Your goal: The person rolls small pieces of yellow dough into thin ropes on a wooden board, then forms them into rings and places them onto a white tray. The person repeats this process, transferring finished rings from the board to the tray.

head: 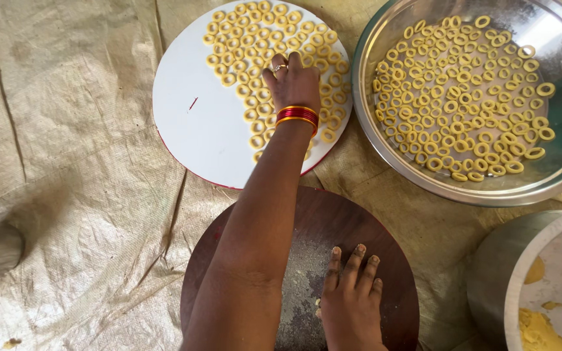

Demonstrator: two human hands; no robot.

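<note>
My left hand (pixel 294 83), with red and gold bangles at the wrist and a ring on one finger, reaches out over a white round board (pixel 187 123). Its fingertips curl down among the many yellow dough rings (pixel 242 45) laid in rows on the board's right half, and what they pinch is hidden. My right hand (pixel 351 296) lies flat, palm down, on a dark brown round wooden board (pixel 391 260). A small bit of yellow dough (pixel 319 305) shows at its thumb side.
A large steel tray (pixel 554 175) at the upper right holds many more dough rings. At the lower right stands a steel pot (pixel 489 273) with a white lid smeared with yellow dough (pixel 538 328). A crumpled beige sheet (pixel 66 162) covers the ground.
</note>
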